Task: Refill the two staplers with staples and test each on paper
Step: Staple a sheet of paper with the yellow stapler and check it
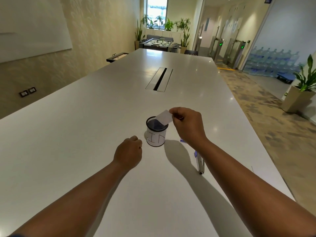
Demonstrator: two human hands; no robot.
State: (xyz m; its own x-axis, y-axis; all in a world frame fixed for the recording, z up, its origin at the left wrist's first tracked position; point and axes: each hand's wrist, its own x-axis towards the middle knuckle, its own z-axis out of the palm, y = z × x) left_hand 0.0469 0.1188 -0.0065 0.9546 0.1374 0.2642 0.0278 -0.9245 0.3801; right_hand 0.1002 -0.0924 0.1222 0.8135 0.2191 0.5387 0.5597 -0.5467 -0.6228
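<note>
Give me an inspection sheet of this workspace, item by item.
Surface: long white table, glossy, with a slotted cable hatch at mid-length.
Job's things: small white paper slip held over a mesh cup with a handwritten label; a stapler mostly hidden by the right forearm.
Clutter: nothing seen.
Hands: right hand pinches the paper slip; left hand curled, beside the cup, holding nothing visible.
Cables: nothing seen.
Surroundings: whiteboard, potted plants, foosball table, stacked water bottles.
</note>
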